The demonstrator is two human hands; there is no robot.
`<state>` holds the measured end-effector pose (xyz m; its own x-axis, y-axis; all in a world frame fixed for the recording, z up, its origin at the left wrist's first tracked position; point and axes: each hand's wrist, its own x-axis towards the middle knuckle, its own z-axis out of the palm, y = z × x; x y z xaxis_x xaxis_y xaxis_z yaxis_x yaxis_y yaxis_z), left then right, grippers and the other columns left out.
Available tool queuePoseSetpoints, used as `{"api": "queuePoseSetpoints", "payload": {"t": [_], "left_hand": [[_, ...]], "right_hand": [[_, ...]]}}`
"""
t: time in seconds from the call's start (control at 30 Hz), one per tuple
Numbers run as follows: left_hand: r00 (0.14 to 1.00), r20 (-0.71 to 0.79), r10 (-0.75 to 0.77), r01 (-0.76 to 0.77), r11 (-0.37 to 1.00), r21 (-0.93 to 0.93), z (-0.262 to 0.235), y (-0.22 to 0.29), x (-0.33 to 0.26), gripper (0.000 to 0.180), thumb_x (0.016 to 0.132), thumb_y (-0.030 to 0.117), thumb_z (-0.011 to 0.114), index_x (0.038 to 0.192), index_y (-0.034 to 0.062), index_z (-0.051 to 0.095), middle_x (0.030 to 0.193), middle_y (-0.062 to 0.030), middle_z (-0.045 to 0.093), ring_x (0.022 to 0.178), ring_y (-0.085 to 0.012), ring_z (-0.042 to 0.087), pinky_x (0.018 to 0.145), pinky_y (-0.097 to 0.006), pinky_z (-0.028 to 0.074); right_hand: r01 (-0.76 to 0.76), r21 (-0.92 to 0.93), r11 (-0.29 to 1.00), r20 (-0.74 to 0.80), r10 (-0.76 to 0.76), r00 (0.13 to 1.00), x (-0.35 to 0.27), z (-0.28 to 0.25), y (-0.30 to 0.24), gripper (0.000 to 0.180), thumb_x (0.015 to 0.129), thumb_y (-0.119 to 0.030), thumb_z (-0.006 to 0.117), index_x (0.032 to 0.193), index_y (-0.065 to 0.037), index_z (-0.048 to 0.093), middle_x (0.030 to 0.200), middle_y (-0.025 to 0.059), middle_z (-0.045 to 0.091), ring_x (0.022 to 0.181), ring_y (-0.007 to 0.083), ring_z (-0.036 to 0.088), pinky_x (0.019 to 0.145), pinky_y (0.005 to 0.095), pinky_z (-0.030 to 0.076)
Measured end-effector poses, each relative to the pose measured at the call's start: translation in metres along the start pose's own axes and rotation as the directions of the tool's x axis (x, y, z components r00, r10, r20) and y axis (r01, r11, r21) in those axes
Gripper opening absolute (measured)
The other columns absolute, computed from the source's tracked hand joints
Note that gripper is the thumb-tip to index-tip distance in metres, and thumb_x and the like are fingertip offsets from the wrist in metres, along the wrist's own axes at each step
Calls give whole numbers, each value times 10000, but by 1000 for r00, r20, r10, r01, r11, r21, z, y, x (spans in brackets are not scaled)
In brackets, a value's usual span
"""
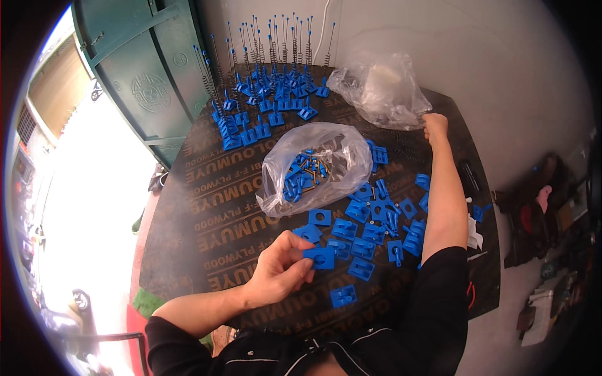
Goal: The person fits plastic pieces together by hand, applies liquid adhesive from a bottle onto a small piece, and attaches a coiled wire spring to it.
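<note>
My left hand (pixel 281 266) pinches a blue plastic plate with a round hole (pixel 322 258) between thumb and fingers, above the near part of the table. Stretched out to the far right, my right hand (pixel 435 128) is closed at the edge of a clear plastic bag (pixel 382 94), seemingly gripping it. A second clear bag (pixel 356 150), its mouth spread wide, lies mid-table with blue parts and brass-coloured screws (pixel 307 175) inside. Loose blue brackets (pixel 363 248) and plates lie scattered to the right of my left hand.
Many blue bases with upright springs and blue-tipped wires (pixel 269 88) stand at the far left of the dark printed plywood table (pixel 207 219). A green metal door (pixel 144 75) is beyond the left edge, a pale wall (pixel 489 56) behind. A black tool (pixel 470 175) lies by the right edge.
</note>
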<state>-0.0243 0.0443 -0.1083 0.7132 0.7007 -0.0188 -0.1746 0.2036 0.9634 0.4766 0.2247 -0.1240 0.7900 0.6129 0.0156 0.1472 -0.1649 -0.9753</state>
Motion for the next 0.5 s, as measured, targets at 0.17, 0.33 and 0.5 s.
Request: {"api": "queuePoseSetpoints", "payload": {"t": [0.17,0.33,0.5], "left_hand": [[1000,6,-6,6,1000,-7,0,0,1,206,937,26,490,1121,79,415,707,-50,589,499,-35,441,459,-178,345],[1000,-4,-4,4,1000,8,-1,0,0,211,936,32,494,1125,85,417,702,-51,590,496,-37,437,458,-183,345],[1000,7,18,-18,1000,22,0,0,-1,211,935,39,496,1126,89,418,701,-50,590,497,-39,440,457,-186,347]], "right_hand": [[8,-52,999,-112,-14,994,0,-8,-2,157,778,-82,584,653,-37,501,583,59,521,407,125,444,348,292,307],[-27,21,999,-194,31,980,-18,-14,-4,131,752,-48,528,638,17,522,563,98,552,412,145,490,347,301,348],[-35,-94,995,-192,17,981,-24,-22,1,136,789,-92,544,705,14,525,594,92,555,414,137,465,342,291,328]]}}
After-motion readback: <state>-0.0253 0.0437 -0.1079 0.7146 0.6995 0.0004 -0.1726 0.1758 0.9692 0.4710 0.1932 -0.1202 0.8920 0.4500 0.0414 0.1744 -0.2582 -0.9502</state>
